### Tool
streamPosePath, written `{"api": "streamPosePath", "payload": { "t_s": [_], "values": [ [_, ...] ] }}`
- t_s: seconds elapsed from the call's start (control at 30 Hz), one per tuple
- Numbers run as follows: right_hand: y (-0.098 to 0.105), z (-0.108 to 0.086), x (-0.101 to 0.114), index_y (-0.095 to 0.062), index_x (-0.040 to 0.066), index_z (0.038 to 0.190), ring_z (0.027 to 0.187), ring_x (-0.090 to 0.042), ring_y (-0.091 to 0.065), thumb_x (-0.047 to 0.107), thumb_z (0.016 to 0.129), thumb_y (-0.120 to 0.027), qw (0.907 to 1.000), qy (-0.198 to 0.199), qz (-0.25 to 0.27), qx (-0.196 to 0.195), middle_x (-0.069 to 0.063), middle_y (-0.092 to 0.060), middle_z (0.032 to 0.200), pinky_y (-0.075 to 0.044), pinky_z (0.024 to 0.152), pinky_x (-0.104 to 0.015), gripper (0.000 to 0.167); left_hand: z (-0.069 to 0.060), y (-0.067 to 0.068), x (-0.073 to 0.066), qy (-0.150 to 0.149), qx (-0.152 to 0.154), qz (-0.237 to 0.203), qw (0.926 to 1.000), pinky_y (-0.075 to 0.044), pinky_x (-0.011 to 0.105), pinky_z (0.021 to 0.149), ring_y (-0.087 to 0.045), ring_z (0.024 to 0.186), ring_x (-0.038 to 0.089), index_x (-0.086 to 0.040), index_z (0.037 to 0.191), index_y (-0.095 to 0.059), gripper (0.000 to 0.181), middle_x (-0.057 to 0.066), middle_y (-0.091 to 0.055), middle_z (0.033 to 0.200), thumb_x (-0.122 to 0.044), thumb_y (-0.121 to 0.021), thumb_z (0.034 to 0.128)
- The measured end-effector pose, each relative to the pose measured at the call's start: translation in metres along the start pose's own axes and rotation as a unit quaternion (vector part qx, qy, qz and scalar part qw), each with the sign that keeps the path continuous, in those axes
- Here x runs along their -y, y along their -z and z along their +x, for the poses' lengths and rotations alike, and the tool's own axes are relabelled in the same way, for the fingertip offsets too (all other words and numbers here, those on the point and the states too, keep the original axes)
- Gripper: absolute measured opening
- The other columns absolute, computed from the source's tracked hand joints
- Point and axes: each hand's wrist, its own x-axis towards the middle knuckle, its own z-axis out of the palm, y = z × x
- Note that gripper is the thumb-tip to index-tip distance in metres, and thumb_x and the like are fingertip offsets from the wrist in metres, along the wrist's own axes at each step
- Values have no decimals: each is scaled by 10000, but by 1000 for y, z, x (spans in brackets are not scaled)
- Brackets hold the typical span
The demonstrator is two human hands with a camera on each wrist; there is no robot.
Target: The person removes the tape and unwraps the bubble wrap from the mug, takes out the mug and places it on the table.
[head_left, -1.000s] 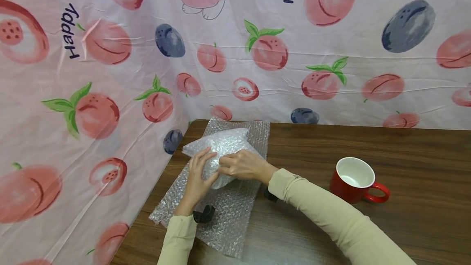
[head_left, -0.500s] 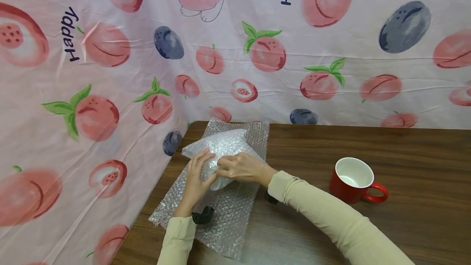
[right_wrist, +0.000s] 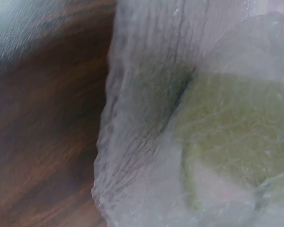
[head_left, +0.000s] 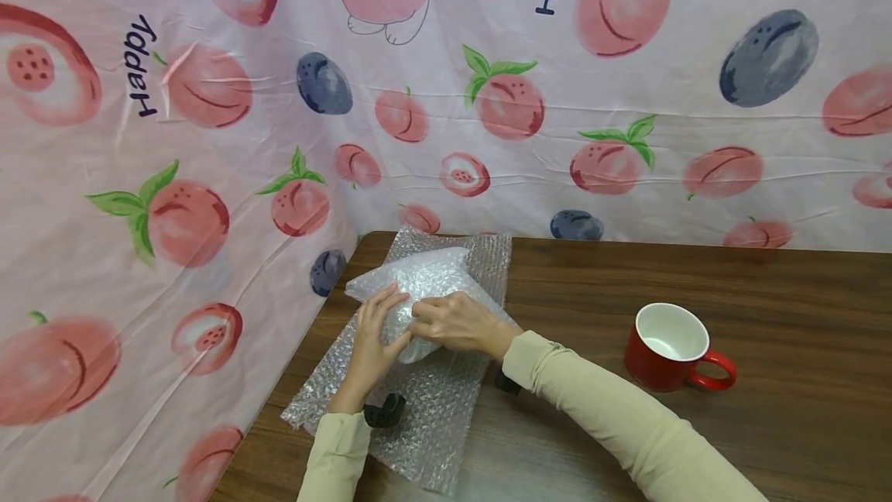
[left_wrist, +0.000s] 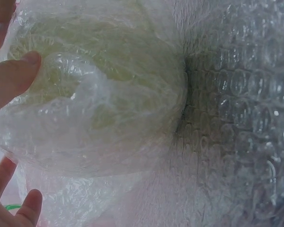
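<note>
A bundle of bubble wrap [head_left: 428, 273] lies on a flat bubble-wrap sheet [head_left: 425, 424] at the table's left side. Something yellow-green shows through its layers [right_wrist: 236, 123] in the right wrist view. The left hand [head_left: 371, 343] rests along the bundle's near left side, fingers spread and thumb toward the right hand; its thumb and fingers touch the plastic [left_wrist: 94, 94] in the left wrist view. From the right, the right hand [head_left: 456, 321] pinches the bundle's wrap with curled fingers. The right wrist view shows no part of that hand.
A red mug [head_left: 667, 347], white inside, stands upright on the brown wooden table [head_left: 585, 440] to the right, its handle pointing right. Fruit-patterned cloth [head_left: 432, 115] hangs behind the table and along its left side. Dark straps are on both wrists.
The right wrist and forearm have shifted slightly down and left, while the fingers stay at nearly the same spot on the bundle. The left hand looks almost unmoved.
</note>
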Motion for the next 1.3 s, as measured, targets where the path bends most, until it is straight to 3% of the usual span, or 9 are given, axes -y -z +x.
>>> {"api": "streamPosePath", "payload": {
  "t_s": [0.17,0.37,0.63,0.8,1.0,1.1,1.3],
  "values": [
    [-2,0,2,-651,204,794,603,-40,-559,270,817,-573,9985,-325,407,-180,51,-575,835,-414,448,-129,105,0,0,0,-85,-65,23,9999,-252,505,878,-368,1117,349,-59,1167,-523,607,165,-406,1283,48,-764,620],
    [-2,1,3,-602,183,738,568,-22,-544,243,794,-614,9946,-554,777,-408,75,-582,770,-406,439,-145,83,-1,1,-2,186,-13,-68,9998,-291,488,846,-358,1099,329,-78,1176,-521,589,148,-394,1303,5,-760,644],
    [0,4,7,-620,163,789,564,-37,-559,240,806,-640,9882,-1151,990,-205,71,-593,721,-438,478,-173,81,-2,0,-2,340,-158,-357,9987,-294,470,847,-352,1106,327,-69,1153,-544,559,149,-402,1301,10,-760,644],
    [1,5,6,-643,151,838,633,-26,-583,213,831,-617,9695,-1832,1626,-49,76,-637,771,-465,549,-191,68,-1,-2,-1,273,-239,-440,9984,-272,492,854,-343,1117,347,-58,1150,-545,544,167,-394,1300,17,-754,653],
    [0,6,5,-645,154,846,633,-19,-573,231,840,-601,9518,-2383,1926,119,76,-646,789,-453,548,-193,88,-2,-3,-1,49,-389,-393,9985,-268,502,848,-359,1103,365,-55,1145,-548,565,192,-403,1284,32,-764,630],
    [-2,6,5,-635,156,847,571,-12,-536,226,841,-600,9385,-2706,2137,146,76,-645,770,-422,515,-174,78,-2,-3,-1,-80,-480,-283,9984,-280,497,840,-377,1097,366,-46,1139,-552,570,202,-411,1272,32,-771,618],
    [-6,6,3,-622,138,815,510,-24,-473,205,824,-621,9065,-3275,2659,-181,66,-599,654,-385,506,-180,68,-2,-5,-1,-228,-632,-140,9976,-291,496,837,-380,1099,363,-28,1137,-552,579,202,-412,1273,29,-778,608]
  ]
}}
